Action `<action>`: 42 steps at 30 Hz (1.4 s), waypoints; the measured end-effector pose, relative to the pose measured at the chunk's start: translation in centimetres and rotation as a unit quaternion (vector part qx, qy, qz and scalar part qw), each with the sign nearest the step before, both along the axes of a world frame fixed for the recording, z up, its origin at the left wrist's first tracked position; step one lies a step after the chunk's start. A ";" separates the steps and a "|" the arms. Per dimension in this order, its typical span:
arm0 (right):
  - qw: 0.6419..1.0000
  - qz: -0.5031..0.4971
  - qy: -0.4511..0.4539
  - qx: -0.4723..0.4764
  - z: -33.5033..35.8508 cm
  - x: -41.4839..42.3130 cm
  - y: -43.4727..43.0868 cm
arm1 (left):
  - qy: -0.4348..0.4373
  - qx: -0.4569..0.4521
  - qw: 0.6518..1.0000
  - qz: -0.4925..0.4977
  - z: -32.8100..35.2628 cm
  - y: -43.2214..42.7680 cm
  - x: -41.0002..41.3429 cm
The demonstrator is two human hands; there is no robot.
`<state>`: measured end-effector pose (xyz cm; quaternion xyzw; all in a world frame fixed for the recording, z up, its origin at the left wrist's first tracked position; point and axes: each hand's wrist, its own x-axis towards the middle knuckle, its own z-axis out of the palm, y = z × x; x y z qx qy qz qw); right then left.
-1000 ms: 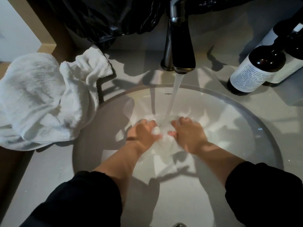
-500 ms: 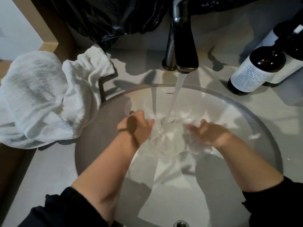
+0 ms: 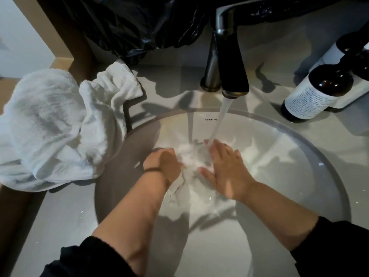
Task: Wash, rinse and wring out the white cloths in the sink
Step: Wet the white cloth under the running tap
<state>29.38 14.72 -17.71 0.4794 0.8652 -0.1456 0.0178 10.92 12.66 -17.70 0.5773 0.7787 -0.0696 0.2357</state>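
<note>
Crumpled, sodden white cloth [image 3: 190,161] in the sink [image 3: 279,156]

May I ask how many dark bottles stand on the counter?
2 plainly: the front bottle right of the tap, a second bottle just behind it. A third may hide behind them.

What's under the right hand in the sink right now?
The right hand lies flat on a wet white cloth, which the left hand grips beside it. The tap stream lands at its fingertips. What the palm itself covers cannot be seen.
</note>
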 end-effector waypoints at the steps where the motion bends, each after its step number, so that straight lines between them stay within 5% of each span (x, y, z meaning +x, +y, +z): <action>1: 0.996 0.027 -0.079 0.029 -1.1 -0.3 -0.2 | -0.009 0.015 1.000 -0.008 -0.1 0.0 0.2; 6: 0.975 0.053 -0.203 0.072 -3.6 -1.7 0.3 | -0.002 0.023 0.999 -0.037 -1.0 0.1 1.8; 14: 0.985 0.091 -0.144 0.002 -2.2 -1.5 3.2 | -0.148 -0.074 0.986 -0.036 -1.5 0.0 1.0; 19: 0.991 -0.009 -0.075 -0.109 0.4 -0.9 4.6 | -0.113 -0.037 0.992 -0.041 -1.6 -0.1 0.8; 22: 0.973 -0.126 -0.045 -0.187 1.9 1.3 5.5 | 0.003 0.022 1.000 0.015 0.1 0.3 1.1; 26: 0.987 -0.121 -0.080 -0.062 2.3 3.6 4.1 | 0.071 0.166 0.981 -0.076 0.8 0.1 1.8; 29: 0.986 -0.081 -0.096 -0.111 1.4 2.3 0.9 | 0.048 0.074 0.978 -0.188 -0.9 -0.7 2.6; 31: 0.974 -0.033 -0.186 -0.127 -0.2 1.4 -0.4 | 0.084 0.025 0.973 -0.213 -2.5 -1.1 3.0; 34: 0.970 0.023 -0.242 -0.030 -2.1 1.1 -0.9 | 0.151 0.047 0.954 -0.255 -3.5 -1.2 3.1; 42: 0.990 0.061 -0.126 0.033 -3.7 2.2 1.7 | 0.133 0.108 0.954 -0.245 -4.8 0.5 3.0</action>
